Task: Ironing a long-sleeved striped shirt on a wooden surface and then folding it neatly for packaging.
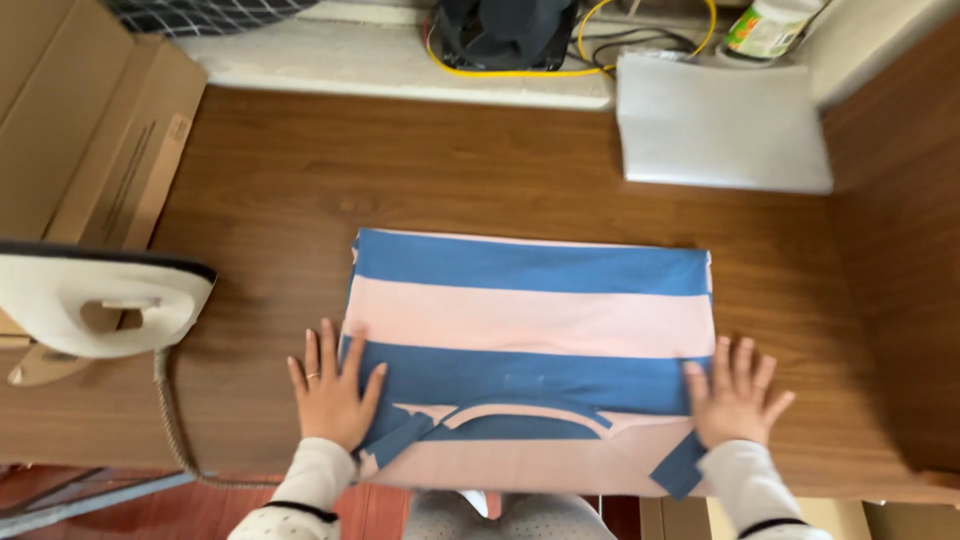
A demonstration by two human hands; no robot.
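A folded garment with wide blue and pale pink stripes lies flat on the brown wooden table, its neckline toward me at the near edge. My left hand rests flat, fingers spread, on the garment's near left edge, partly on the table. At the near right edge, my right hand presses down the same way with fingers apart. Neither hand grips anything. Both wrists show white sleeves with dark cuffs.
A white clothes iron stands on the table at the left, its braided cord hanging over the near edge. Cardboard boxes lean at far left. A pale folded cloth lies at the back right. A dark device with yellow cable sits on the ledge.
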